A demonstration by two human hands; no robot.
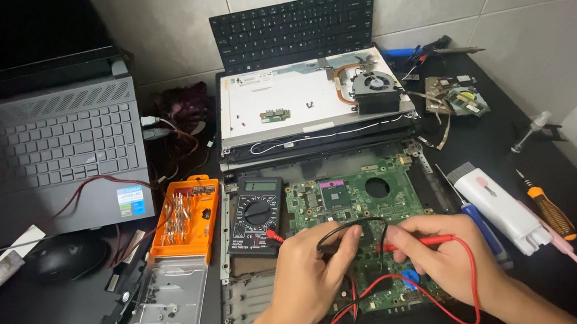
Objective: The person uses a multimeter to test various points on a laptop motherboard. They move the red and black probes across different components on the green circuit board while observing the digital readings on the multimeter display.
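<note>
A green laptop motherboard [354, 198] lies in an opened laptop base in front of me. My left hand [311, 271] pinches a black test probe with its black lead [347, 227] looping over the board. My right hand [437, 254] grips a red test probe [428, 242], tip pointing left onto the board; its red lead [470, 279] curls down around the wrist. A black multimeter [257, 215] rests at the board's left edge, both leads running to it.
An orange bit case [187, 217] with its clear lid [166, 307] sits left. A grey laptop [41, 167], mouse [69, 257], detached keyboard [296, 29], panel with cooling fan [376, 89], white tool [502, 211] and orange-handled screwdriver [547, 212] surround the board.
</note>
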